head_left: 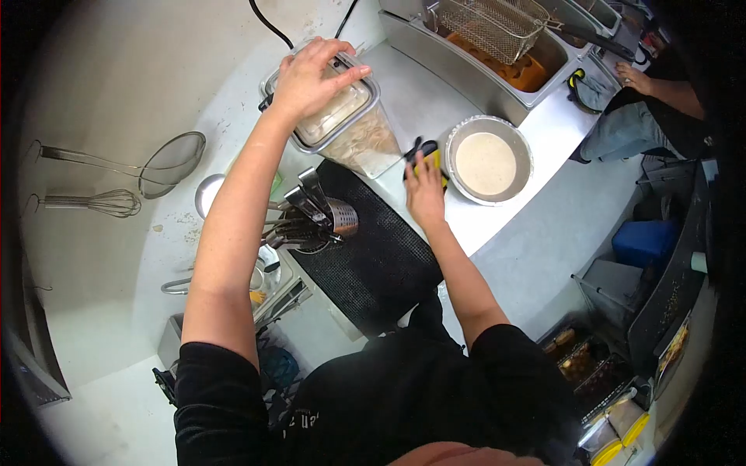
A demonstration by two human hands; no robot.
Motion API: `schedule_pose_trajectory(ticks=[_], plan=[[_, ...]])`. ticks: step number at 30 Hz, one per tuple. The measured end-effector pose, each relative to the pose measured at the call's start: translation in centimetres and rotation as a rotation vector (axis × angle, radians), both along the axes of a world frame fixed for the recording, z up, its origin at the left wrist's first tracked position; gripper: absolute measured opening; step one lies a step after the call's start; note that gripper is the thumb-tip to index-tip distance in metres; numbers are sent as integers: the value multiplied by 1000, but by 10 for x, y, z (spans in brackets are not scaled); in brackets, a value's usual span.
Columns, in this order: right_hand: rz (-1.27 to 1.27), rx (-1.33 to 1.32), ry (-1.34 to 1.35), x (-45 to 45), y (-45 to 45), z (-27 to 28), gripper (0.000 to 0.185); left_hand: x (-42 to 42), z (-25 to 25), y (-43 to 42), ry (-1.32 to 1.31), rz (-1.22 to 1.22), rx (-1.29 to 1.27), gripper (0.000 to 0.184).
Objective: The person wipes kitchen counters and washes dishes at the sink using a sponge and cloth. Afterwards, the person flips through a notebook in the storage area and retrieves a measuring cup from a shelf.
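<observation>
A clear plastic container (pixel 361 144) with a clear lid stands on the counter, with pale, flaky-looking contents. My left hand (pixel 315 74) lies over its lid, fingers bent across the top and thumb out to the right. To the right of the container, my right hand (pixel 425 190) reaches onto a small black-and-yellow object (pixel 432 161), whose kind I cannot make out. Its fingers cover part of it. Just right of that hand sits a round metal pan (pixel 522 147) of pale, creamy liquid.
A fryer (pixel 458 66) with a wire basket (pixel 497 27) stands at the back right. Utensils fill a perforated metal holder (pixel 343 217) by the black mat (pixel 381 264). A strainer (pixel 175 163) and whisk (pixel 113 203) hang left. Another person's hand (pixel 633 78) shows at right.
</observation>
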State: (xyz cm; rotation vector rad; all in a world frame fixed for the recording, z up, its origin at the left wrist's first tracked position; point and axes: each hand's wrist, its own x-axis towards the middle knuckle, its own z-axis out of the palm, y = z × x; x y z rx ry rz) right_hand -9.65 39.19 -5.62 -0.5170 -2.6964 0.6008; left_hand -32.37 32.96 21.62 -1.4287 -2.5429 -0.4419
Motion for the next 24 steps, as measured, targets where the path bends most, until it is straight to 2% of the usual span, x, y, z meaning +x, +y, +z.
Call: schedule_pose_trajectory(ticks=[2,3,5,6,8,10,12,15,17,19,22,24], plan=[[-153,8,51,-30,14,-4,41,4,4,1,-50,8,-24,60],[-158,6,58,-47,23,-8,41,10,9,2,-17,16,-70,50],[-258,-23,98,-88,43,-25,42,10,9,3,-20,9,-46,48],[-338,-74,160,-116,57,-50,43,8,8,2,-31,7,-20,47],[-415,42,90,-145,76,-37,46,7,7,1,-67,-10,55,42],[-410,43,75,-173,100,-22,47,8,10,2,-142,-13,99,39],[-369,40,62,-219,111,-26,48,4,6,1,-103,-7,106,37],[-186,46,114,-271,126,-44,50,2,6,0,-64,-47,108,40],[2,115,73,-315,140,-54,50,2,7,0,-61,-25,108,41],[77,115,47,-349,151,-54,50,1,7,1,-65,-16,103,44],[153,127,44,-372,143,-55,49,1,5,0,-52,-8,109,46],[365,104,92,-372,138,-49,43,-1,3,-1,-58,-7,107,48]])
